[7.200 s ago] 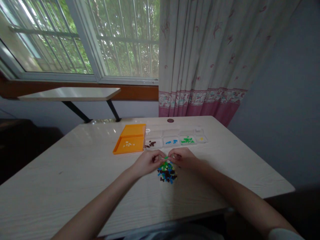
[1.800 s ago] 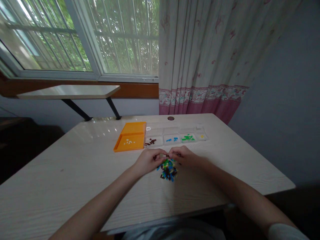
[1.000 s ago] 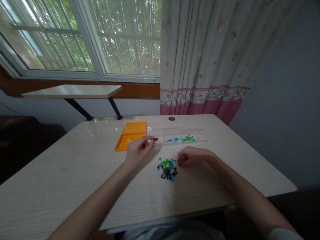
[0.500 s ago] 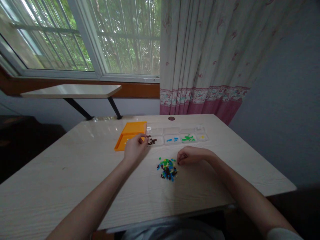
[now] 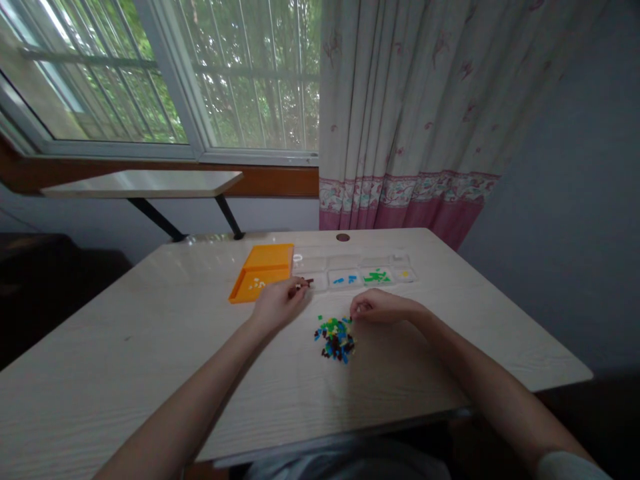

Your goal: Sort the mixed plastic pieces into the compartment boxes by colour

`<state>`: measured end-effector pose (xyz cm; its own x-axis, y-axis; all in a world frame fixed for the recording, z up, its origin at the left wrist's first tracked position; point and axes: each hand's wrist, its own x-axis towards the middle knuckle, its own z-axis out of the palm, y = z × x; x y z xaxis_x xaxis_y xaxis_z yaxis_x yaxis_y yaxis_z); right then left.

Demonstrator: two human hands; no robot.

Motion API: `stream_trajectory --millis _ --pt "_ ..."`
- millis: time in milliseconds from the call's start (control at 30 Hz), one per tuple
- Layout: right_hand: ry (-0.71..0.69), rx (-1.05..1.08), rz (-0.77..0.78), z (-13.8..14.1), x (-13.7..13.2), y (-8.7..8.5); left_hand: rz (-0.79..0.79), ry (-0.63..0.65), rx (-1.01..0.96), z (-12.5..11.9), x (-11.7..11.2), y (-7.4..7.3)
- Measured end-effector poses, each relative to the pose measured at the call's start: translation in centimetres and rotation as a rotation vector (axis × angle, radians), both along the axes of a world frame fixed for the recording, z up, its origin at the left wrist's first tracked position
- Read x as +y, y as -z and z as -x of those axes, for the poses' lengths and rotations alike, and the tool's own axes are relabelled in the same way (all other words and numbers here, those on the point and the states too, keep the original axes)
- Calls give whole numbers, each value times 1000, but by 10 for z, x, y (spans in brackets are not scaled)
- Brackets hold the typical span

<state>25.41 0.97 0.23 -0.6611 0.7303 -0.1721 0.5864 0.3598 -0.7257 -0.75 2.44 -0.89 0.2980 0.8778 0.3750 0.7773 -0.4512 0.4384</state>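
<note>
My left hand [image 5: 280, 301] is closed in a pinch at the near left of a clear compartment box [image 5: 320, 283]. Small dark brown pieces [image 5: 309, 282] show at its fingertips, partly hidden by them; whether one is gripped I cannot make out. My right hand [image 5: 377, 307] is pinched too, with a tiny dark brown piece [image 5: 351, 319] at its fingertips. Just left of and below it lies a mixed pile of small plastic pieces [image 5: 336, 339] in brown, blue, green and yellow.
Further compartments hold blue pieces [image 5: 345, 279], green pieces [image 5: 376, 276] and a few yellow pieces [image 5: 405, 274]. An open orange case [image 5: 270, 255] with small white pieces [image 5: 257, 283] lies left of them. A raised shelf [image 5: 145, 181] stands at the table's back left.
My left hand has moved right and slightly toward me, uncovering the white pieces in the orange case. My right hand has shifted slightly left and away from me, the dark piece moving with it.
</note>
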Motion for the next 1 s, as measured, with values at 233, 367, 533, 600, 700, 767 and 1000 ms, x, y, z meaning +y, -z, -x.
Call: stream_trajectory --millis 233,367,533,600,700,767,1000 --pt "159 360 58 23 -1 22 77 320 -86 -28 -25 4" --pt "199 447 80 27 -1 30 72 314 -112 -31 -27 7" --pt "209 452 91 29 -5 23 74 337 -126 -30 -26 8" --pt "218 445 98 31 -7 20 75 344 -124 -30 -27 7" --pt "233 440 108 32 -9 20 72 349 -118 -31 -29 6" --pt "230 441 97 32 -8 22 63 352 -118 -32 -29 5" --pt "146 324 37 18 -1 19 -91 242 -237 -21 -22 -4"
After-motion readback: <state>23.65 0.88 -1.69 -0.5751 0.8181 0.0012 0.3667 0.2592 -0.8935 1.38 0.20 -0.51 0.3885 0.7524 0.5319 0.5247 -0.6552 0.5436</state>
